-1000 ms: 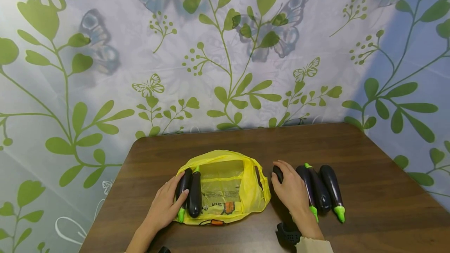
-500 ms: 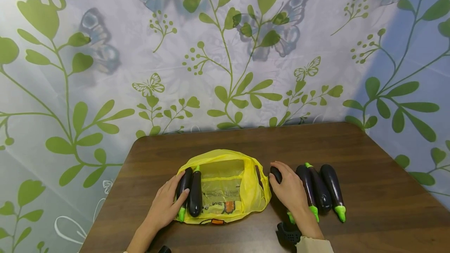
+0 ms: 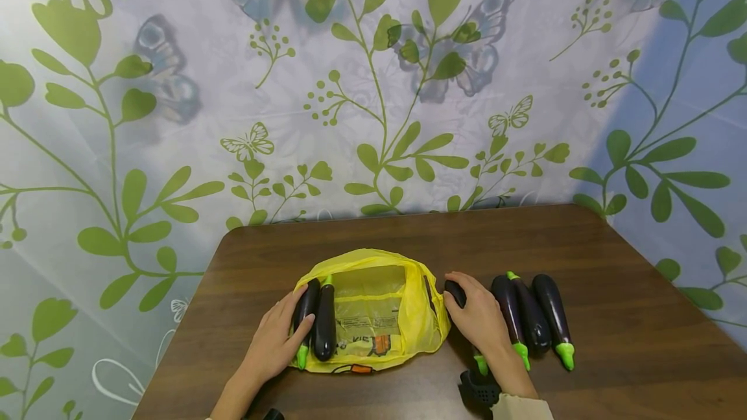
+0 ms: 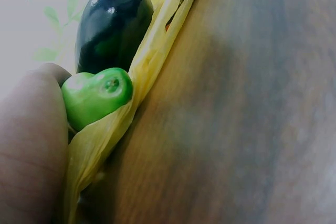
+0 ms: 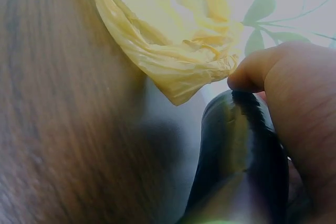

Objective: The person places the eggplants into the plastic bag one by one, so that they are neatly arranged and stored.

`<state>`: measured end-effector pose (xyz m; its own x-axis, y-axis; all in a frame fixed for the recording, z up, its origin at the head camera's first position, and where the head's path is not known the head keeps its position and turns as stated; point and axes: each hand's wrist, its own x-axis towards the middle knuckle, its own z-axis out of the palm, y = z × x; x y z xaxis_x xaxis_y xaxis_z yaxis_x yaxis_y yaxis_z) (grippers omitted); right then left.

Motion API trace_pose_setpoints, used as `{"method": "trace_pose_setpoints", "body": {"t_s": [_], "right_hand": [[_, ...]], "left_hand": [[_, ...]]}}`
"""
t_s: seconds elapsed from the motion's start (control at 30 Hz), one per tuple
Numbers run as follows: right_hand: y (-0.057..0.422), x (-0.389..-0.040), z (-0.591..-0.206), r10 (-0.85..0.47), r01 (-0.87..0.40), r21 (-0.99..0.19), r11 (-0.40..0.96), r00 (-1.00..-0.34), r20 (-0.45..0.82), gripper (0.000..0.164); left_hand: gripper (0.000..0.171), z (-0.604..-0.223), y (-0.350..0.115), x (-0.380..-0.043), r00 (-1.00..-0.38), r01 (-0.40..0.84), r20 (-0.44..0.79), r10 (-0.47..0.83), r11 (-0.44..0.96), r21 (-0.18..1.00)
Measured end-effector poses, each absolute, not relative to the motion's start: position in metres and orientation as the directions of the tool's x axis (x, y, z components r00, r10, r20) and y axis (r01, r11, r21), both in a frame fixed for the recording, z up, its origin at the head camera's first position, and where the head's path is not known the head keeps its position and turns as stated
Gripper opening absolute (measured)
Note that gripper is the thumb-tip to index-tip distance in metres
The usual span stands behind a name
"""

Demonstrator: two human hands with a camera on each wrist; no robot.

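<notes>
A yellow plastic bag (image 3: 423, 329) lies with its mouth spread wide on the table. Two dark eggplants sit side by side at its left end: a left one (image 3: 307, 303) with its green cap toward me and a right one (image 3: 324, 326) turned the other way. My left hand (image 3: 271, 339) holds the left eggplant at the bag's edge, thumb across it; its green cap (image 4: 97, 98) shows beside the thumb in the left wrist view. Just right of the bag, my right hand (image 3: 481, 313) grips another eggplant (image 5: 236, 145) from above, thumb near its rounded end and close to the bag's crumpled rim.
Right of my right hand, three more eggplants lie in a row: a near one (image 3: 508, 306), a middle one (image 3: 532, 323) and an outer one (image 3: 550, 306). The brown wooden table (image 3: 408, 232) ends at a leaf-and-butterfly patterned curtain (image 3: 373, 83).
My right hand has moved slightly left toward the bag with its eggplant, and the green cap now shows beneath the wrist. The left hand stays in place.
</notes>
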<state>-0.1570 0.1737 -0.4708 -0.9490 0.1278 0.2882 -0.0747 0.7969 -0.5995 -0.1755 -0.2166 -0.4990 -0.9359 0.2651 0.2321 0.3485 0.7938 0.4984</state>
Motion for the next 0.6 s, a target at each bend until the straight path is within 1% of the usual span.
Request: {"method": "trace_pose_setpoints", "body": {"t_s": [0.43,0.6], "right_hand": [[0.1721,-0.1581,-0.4726,0.095,-0.104,-0.598,0.795,-0.952,0.291,0.039],[0.1717,-0.1583,-0.4733,0.080,-0.100,-0.594,0.798,-0.960,0.269,0.041]], "left_hand": [[0.065,-0.4976,-0.2167,-0.1745,-0.934,0.352,0.237,0.266,0.794,0.496],[0.065,-0.4969,-0.2166,-0.1741,-0.934,0.352,0.239,0.264,0.794,0.496]]}}
